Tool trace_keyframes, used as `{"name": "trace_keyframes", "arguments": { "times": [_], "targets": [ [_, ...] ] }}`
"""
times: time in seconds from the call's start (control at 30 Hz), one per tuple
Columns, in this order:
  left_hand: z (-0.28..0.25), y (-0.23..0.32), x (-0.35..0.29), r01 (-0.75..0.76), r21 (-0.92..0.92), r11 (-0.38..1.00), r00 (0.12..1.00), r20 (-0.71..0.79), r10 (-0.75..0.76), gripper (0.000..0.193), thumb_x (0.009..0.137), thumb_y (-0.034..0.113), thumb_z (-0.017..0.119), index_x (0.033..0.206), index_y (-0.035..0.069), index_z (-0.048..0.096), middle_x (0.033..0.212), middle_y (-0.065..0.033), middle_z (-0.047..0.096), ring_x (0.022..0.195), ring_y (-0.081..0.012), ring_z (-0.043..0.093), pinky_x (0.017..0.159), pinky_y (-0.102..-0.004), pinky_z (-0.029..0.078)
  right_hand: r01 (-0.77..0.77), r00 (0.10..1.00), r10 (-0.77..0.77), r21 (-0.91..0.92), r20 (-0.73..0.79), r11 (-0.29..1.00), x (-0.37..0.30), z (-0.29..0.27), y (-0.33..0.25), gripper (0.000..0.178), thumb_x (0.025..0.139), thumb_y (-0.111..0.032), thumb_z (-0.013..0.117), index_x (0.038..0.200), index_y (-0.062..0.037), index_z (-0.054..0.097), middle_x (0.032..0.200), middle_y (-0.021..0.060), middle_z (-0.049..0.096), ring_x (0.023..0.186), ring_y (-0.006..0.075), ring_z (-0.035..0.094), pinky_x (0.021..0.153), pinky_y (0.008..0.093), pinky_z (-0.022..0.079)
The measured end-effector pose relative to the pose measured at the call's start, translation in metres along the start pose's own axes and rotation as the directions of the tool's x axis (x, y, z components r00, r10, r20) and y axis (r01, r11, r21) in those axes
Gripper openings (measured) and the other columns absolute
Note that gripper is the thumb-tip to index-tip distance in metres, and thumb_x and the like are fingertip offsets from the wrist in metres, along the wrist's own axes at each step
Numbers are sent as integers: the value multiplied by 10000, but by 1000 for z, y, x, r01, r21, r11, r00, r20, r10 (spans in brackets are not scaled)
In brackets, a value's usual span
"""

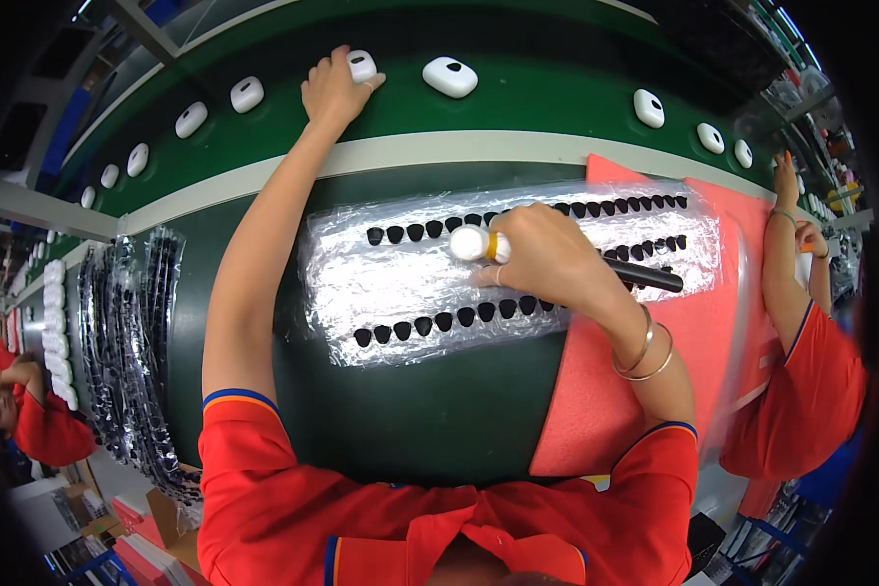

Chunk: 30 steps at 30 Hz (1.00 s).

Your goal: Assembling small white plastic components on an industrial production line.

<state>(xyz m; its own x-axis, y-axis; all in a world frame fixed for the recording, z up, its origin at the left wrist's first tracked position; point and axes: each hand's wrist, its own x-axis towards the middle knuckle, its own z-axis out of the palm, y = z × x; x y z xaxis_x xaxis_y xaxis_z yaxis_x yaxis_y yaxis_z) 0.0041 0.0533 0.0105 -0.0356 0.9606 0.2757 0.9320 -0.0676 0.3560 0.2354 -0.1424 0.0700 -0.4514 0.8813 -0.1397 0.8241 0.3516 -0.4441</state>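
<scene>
Wearer's hands: 2, left hand [334, 93] and right hand [547, 249]. White rounded cases [449, 79] on green belt [557, 93]: at least 10. Black tabs [466, 316]: over 20 visible, rest hidden. Bangles [648, 330]: 2. Co-workers [801, 400]: 2 seen.

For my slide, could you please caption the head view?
Left hand on a white case, right hand gripping a tool over film with black pieces.

Past the table [420, 420] ran the belt [557, 103], cases [450, 77] strung along it, the left hand [337, 90] around one. The sheet [400, 278] lay mid-table, its right end over the foam [606, 400], caps [485, 312] in rows on it. Above it was the right hand [547, 249] with a tool [469, 242]. Strips [117, 322] lay to the left.
</scene>
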Motion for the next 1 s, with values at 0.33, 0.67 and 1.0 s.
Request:
{"name": "trace_keyframes", "arguments": {
  "times": [0.33,0.67,1.0],
  "targets": [
    [-66,74,-95,232,-910,343,896,338,289,552,722,29,650,1224,38,421,1048,-93,555,888,-171,575,736,-264,502,60,987,1,373,-161,926,-11,-54,-3,250,680,-110,667,891,14,617,751,94,638,670,156,594,650,288,475],
    [-78,115,-144,250,-925,286,752,371,545,511,731,-65,589,1162,43,337,1035,-120,494,860,-204,605,670,-290,538,182,881,-15,310,-473,933,-9,-50,5,229,713,-88,658,905,28,607,852,48,554,694,130,550,616,247,444],
    [-78,109,-142,360,-894,266,746,447,494,476,736,2,644,1127,36,376,861,-95,555,667,-142,589,484,-230,488,78,918,51,306,-392,949,-10,-48,-6,335,712,-78,655,1018,4,544,932,75,539,829,167,558,735,280,440]
  ]
}}
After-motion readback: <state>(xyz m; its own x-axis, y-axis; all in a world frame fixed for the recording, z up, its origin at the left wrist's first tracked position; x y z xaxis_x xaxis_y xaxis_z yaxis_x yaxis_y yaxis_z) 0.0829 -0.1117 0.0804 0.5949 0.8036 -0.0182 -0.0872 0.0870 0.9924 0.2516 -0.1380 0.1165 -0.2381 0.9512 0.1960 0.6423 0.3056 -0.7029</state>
